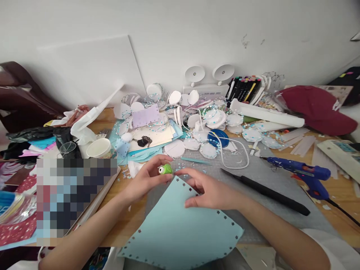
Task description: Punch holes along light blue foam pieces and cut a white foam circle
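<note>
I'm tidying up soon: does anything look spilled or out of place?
Yes: small paper scraps lie strewn beside the left hand, as if spilled, and a maroon cap seems odd near the glue gun.

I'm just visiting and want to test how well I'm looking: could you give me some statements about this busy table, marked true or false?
1. The left hand holds a small green plastic punch. True.
2. The right hand touches a light blue paper sheet. True.
3. This sheet has no holes. False: small flower-like holes run along its edges.
4. A blue plastic glue gun lies to the right of both hands. True.
5. The glue gun touches the sheet. False: they are apart.
6. Both hands wear gloves. False: both are bare.
</note>
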The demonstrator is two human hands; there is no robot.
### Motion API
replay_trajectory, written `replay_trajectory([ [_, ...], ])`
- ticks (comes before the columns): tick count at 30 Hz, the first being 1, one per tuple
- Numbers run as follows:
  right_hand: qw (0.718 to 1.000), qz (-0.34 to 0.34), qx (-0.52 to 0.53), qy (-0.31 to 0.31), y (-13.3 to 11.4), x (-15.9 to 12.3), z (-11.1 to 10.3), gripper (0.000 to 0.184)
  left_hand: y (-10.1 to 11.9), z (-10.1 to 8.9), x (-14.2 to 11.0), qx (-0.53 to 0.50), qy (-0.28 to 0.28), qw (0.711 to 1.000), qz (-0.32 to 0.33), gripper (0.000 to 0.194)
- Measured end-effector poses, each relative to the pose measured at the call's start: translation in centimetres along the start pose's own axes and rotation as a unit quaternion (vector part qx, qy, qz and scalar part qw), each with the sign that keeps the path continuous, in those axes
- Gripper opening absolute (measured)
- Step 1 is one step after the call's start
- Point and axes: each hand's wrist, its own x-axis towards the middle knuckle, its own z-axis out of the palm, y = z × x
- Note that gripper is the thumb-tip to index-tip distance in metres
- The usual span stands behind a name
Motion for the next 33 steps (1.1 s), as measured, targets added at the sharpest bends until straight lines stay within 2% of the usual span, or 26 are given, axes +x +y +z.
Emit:
replay_trajectory([
  [1,1.0,0.004,0.003,0.014,0.1,0.2,0.0,0.058,-0.4,-0.2,0.2,-0.022,0.004,1.0,-0.019,0.029],
  [3,0.998,0.002,-0.031,0.05,0.1,0.6,-0.1,0.025,-1.2,-0.6,0.5,-0.074,0.009,0.996,-0.054,0.023],
  [4,0.996,0.001,-0.056,0.069,0.1,0.7,-0.1,0.022,-1.5,-0.7,0.5,-0.103,0.008,0.992,-0.068,0.023],
  [6,0.991,0.003,-0.093,0.1,0.0,0.9,-0.1,0.035,-1.8,-0.9,0.4,-0.157,0.003,0.984,-0.089,0.027],
  [9,0.986,0.014,-0.108,0.124,-0.1,0.9,0.1,0.041,-1.5,-1.2,0.1,-0.186,-0.004,0.977,-0.1,0.03],
  [14,0.979,0.018,-0.131,0.152,0.1,0.9,0.5,0.041,-1.0,-1.2,-0.5,-0.115,-0.045,0.988,-0.089,0.028],
  [22,0.975,0.025,-0.161,0.149,0.1,0.7,0.6,0.039,-1.6,-0.8,-0.3,-0.104,-0.055,0.991,-0.058,0.027],
  [33,0.979,0.037,-0.16,0.121,-0.5,0.5,0.5,0.037,-1.9,-0.6,-0.3,-0.138,-0.06,0.986,-0.072,0.029],
])
